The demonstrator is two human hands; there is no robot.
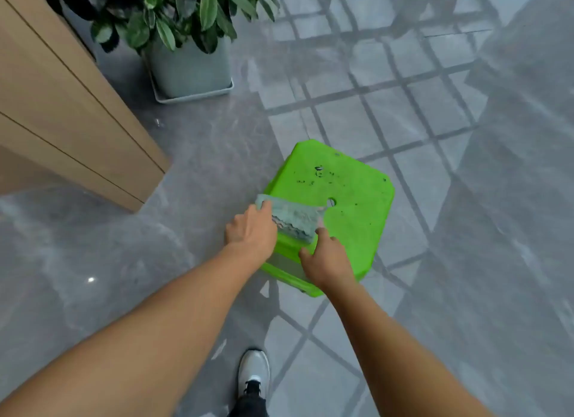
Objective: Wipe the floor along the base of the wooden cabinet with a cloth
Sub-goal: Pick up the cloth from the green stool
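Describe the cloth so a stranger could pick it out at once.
Find the bright green plastic stool on the grey floor, right of the wooden cabinet. On its near left edge lies a folded cloth, with both hands at its ends. It is the only pale blue-grey, textured thing on the green seat.

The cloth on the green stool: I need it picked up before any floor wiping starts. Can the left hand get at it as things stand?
Probably yes. The left hand is already at the left end of the cloth on the green stool, with nothing between them; the right hand touches its other end.
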